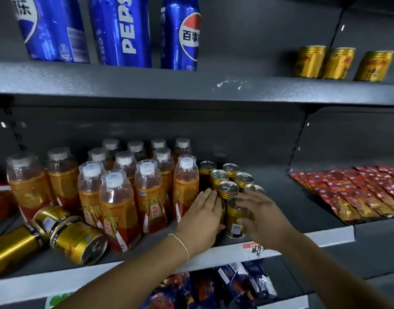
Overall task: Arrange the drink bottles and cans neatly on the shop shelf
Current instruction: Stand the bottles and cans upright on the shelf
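A: Your right hand [258, 210] is grasping the front can [232, 218], with the fingers curled over its lid and the thumb on its near side. That can stands upright on the middle shelf [325, 237], close behind the white front edge and just left of the price label [256, 249].

B: Your left hand [202, 211] is released, its fingers fairly straight and the palm laid against a half-hidden can [223, 210] just left of the front can. Whether the back of that hand touches the nearest bottle, I cannot tell.

A: Beyond your hands the upright gold cans [227, 188] run in two tight rows toward the back wall. They stand hard beside the orange bottles [147, 192] on their left.

B: To the right of those rows you have a stretch of bare shelf floor [287, 197]. It reaches as far as the red packets [358, 192], which lie well apart on the far right.

A: On your near left, three toppled cans [80, 239] lie on their sides in front of the bottles, near the shelf's front edge.

B: The upper shelf [147, 83] overhangs all of this. It carries blue cans [122, 30] at the left and three small gold cans [338, 63] at the far right.
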`<state>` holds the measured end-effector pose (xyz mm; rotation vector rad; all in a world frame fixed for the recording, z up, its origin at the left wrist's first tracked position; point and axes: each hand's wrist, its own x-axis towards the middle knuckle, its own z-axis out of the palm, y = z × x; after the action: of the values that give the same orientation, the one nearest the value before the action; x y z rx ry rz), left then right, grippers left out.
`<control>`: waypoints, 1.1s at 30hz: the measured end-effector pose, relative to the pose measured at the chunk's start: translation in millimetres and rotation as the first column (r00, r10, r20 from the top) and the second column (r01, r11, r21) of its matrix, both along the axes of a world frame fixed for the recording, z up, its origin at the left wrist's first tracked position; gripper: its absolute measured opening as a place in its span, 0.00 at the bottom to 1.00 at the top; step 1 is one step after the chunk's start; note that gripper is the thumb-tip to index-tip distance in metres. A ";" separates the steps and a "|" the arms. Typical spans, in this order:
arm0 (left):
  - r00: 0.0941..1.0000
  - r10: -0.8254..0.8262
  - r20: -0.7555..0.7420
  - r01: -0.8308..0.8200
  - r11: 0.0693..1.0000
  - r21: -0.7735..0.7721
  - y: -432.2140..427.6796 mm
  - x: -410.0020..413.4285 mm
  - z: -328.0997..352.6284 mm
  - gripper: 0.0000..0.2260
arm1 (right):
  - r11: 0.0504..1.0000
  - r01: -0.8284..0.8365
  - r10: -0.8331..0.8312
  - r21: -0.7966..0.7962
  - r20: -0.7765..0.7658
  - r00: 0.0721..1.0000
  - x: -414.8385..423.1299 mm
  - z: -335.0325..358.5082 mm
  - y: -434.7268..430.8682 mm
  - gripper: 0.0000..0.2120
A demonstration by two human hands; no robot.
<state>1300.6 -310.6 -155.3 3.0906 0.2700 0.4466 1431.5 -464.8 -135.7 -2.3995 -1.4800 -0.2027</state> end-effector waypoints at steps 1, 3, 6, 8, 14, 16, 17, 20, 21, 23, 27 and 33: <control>1.000 0.008 -0.003 -0.008 0.998 0.055 0.2 3.1 0.7 0.31 | 1.000 -0.018 0.018 0.003 0.000 1.000 3.3 -1.2 -0.2 0.24; 0.999 0.043 -0.006 -0.042 0.991 0.124 -0.4 8.9 3.5 0.30 | 0.999 -0.050 0.050 0.012 -0.002 0.999 7.1 -4.0 -0.8 0.23; 0.996 0.089 -0.006 -0.086 0.976 0.202 0.0 18.8 8.8 0.28 | 0.996 -0.081 0.081 0.045 -0.002 0.997 8.5 -9.0 -1.7 0.23; 0.992 0.123 -0.006 -0.118 0.963 0.242 1.0 26.2 12.0 0.27 | 0.994 -0.078 0.078 0.073 0.010 0.997 7.7 -13.1 -2.0 0.24; 0.969 0.247 -0.008 -0.233 0.924 0.304 1.9 50.9 16.6 0.23 | 0.992 -0.041 0.042 0.118 -0.008 0.999 0.2 -19.4 2.1 0.27; 0.959 0.284 -0.009 -0.269 0.918 0.292 2.8 59.6 18.6 0.22 | 0.992 -0.032 0.032 0.121 -0.002 0.999 -0.9 -20.3 3.4 0.28; 0.953 0.302 -0.009 -0.287 0.914 0.288 3.1 64.0 19.4 0.21 | 0.991 -0.026 0.026 0.129 0.003 1.000 -1.6 -20.8 3.6 0.29; 0.941 0.338 -0.009 -0.321 0.901 0.290 4.0 75.0 19.3 0.18 | 0.986 -0.011 0.010 0.164 0.007 1.000 -3.8 -22.9 3.3 0.29; 0.938 0.345 -0.007 -0.329 0.899 0.291 4.3 77.6 18.2 0.18 | 0.985 -0.010 0.009 0.170 0.008 1.000 -4.4 -23.9 3.0 0.28; 0.935 0.355 0.003 -0.340 0.894 0.293 5.2 81.5 15.0 0.18 | 0.985 -0.007 0.006 0.172 0.006 1.000 -5.3 -26.1 2.3 0.28; 0.931 0.363 0.026 -0.356 0.893 0.276 6.7 85.0 5.9 0.20 | 0.979 0.013 -0.012 0.202 -0.010 1.000 -6.3 -31.8 2.8 0.27; 0.955 0.273 0.118 -0.294 0.924 0.244 9.7 72.8 -8.0 0.27 | 0.951 0.001 0.005 0.309 -0.018 1.000 -6.8 -37.9 4.7 0.23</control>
<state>1373.4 -300.8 -163.3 3.2839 0.7208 0.6637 1424.7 -460.2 -173.6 -2.1432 -1.3309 -0.3807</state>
